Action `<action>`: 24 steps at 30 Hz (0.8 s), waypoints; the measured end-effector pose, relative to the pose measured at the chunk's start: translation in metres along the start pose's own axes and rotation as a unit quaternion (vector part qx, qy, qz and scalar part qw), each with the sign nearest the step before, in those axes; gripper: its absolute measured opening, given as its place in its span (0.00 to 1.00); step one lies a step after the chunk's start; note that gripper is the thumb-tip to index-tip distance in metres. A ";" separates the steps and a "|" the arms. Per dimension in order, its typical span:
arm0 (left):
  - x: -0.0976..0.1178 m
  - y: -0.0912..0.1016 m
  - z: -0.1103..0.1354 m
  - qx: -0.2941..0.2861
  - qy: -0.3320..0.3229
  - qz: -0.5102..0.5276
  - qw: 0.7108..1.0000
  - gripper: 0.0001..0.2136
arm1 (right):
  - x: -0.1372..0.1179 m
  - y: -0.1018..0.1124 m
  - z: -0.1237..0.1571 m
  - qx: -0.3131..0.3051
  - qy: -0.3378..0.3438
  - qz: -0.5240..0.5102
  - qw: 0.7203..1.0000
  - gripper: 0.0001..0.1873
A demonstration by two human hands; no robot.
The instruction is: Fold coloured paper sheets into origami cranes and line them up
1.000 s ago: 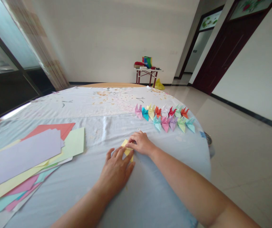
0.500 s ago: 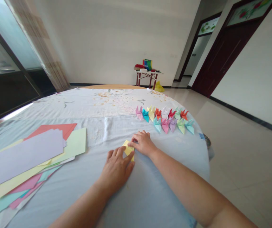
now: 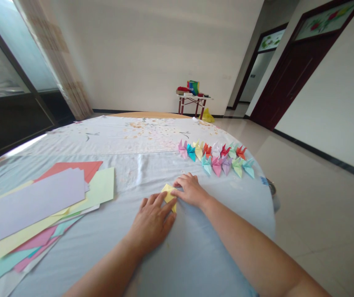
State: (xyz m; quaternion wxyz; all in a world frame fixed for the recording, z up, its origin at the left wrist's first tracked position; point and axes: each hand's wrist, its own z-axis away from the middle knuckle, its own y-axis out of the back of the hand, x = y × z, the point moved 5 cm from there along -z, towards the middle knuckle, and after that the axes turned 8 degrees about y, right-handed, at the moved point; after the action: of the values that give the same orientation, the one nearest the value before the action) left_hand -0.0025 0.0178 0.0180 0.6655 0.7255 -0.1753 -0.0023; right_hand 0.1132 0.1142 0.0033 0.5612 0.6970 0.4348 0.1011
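A small folded piece of yellow paper (image 3: 170, 193) lies flat on the pale blue tablecloth (image 3: 208, 243) in front of me. My left hand (image 3: 154, 220) rests on its lower left part, fingers spread and pressing it to the cloth. At its right edge is my right hand (image 3: 192, 189), with the thumb on the paper and the other fingers curled just beyond. The fingers cover parts of the paper, so its full outline is hidden. Beyond my right hand stand several folded paper cranes (image 3: 217, 166) in two rows of mixed colours.
On the left of the table lies a pile of loose coloured sheets, a lilac sheet (image 3: 41, 202) on top and a light green sheet (image 3: 104, 187) beside it. A small side table (image 3: 192, 99) with items on it stands by the far wall, a yellow bag (image 3: 207, 115) beside it.
The camera view has shifted slightly. Both hands stay on the yellow paper, the right thumb still at its edge; the cranes and sheets have not moved on the table.
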 end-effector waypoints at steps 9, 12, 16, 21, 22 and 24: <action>-0.003 0.004 -0.004 0.006 -0.019 0.046 0.999 0.19 | -0.002 -0.008 -0.003 0.001 -0.001 -0.029 1.000 0.06; -0.006 0.002 -0.006 0.023 -0.018 0.065 0.997 0.19 | -0.002 -0.005 -0.003 -0.007 -0.005 -0.021 1.000 0.06; -0.020 0.005 -0.009 0.097 0.049 0.056 0.992 0.18 | -0.005 -0.002 -0.001 -0.016 -0.015 0.001 1.000 0.09; -0.030 0.005 -0.010 0.123 0.119 0.012 0.985 0.15 | -0.008 -0.005 -0.001 -0.020 -0.017 0.015 1.000 0.11; -0.030 0.004 -0.011 0.115 0.121 0.015 0.986 0.15 | -0.009 -0.006 -0.001 -0.023 -0.013 0.010 1.000 0.11; -0.031 0.003 -0.011 0.104 0.123 0.030 0.987 0.14 | -0.011 -0.009 -0.001 -0.029 -0.001 -0.008 1.000 0.10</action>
State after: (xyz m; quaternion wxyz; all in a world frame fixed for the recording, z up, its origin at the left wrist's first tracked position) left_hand -0.0292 0.0361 0.0147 0.6030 0.7796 -0.1136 0.1251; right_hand 0.1014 0.1075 -0.0005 0.5818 0.6775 0.4367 0.1088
